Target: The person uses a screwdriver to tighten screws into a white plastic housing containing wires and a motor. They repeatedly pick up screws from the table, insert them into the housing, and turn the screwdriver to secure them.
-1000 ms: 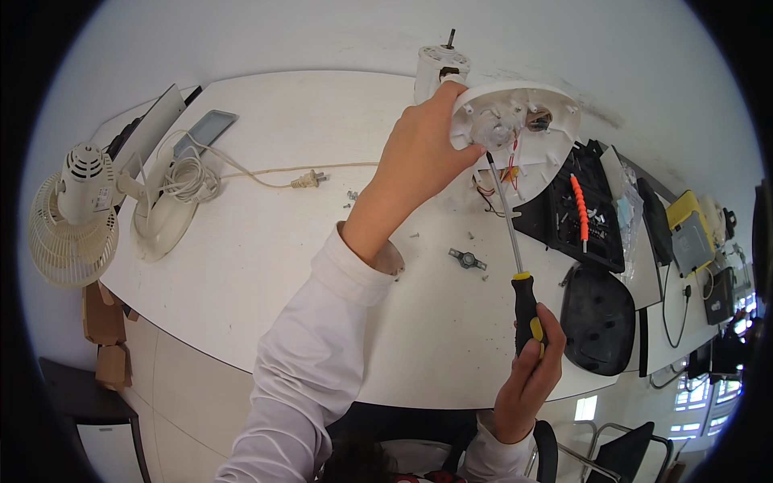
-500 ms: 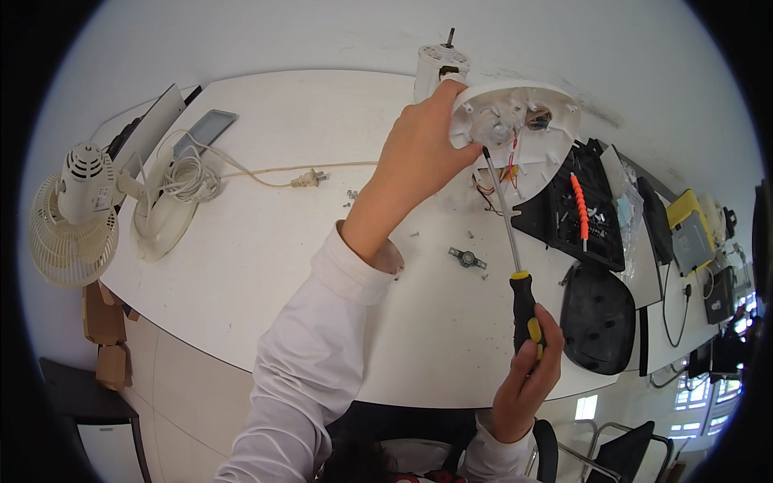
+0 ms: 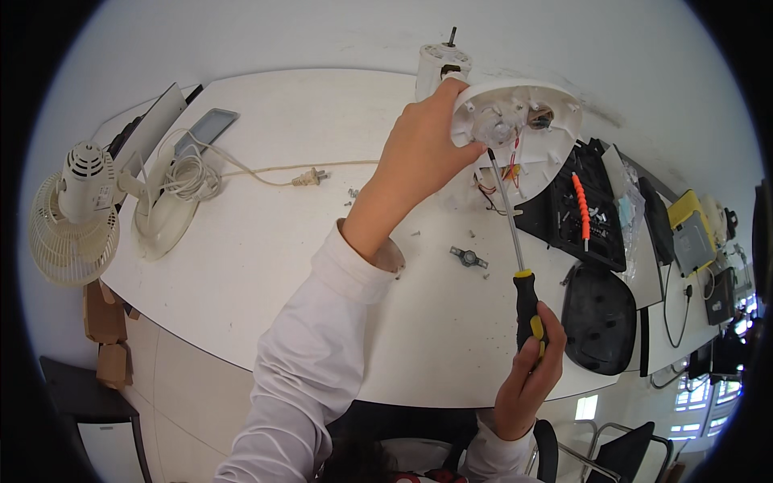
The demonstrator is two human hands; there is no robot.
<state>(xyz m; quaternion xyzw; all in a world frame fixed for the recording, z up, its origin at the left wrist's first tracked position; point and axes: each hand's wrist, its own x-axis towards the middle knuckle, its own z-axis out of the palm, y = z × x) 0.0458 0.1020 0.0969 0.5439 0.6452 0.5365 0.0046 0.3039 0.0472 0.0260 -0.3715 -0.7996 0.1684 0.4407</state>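
Note:
My left hand (image 3: 427, 149) grips the left rim of a white plastic fan base (image 3: 560, 121), tilted so its hollow inside faces me. Red and dark wires hang from its inside. A white motor housing (image 3: 443, 68) with a metal shaft rises behind my left hand. My right hand (image 3: 527, 374) is closed around the handle of a black and yellow screwdriver (image 3: 526, 302). Its shaft points up and away, and the tip is near my left thumb at the lower inside of the base. Whether it touches a screw is too small to tell.
On the white table (image 3: 266, 258) lie a small metal bracket (image 3: 468, 257) and several loose screws. A black toolbox (image 3: 596, 217) holds an orange-handled tool (image 3: 580, 201); its black lid (image 3: 599, 318) is nearer. A white fan (image 3: 80, 209), coiled cord (image 3: 192, 179) and plug (image 3: 307, 178) are left.
The screwdriver and my right hand have shifted very slightly to the right. My left hand keeps its hold on the base, which has hardly moved.

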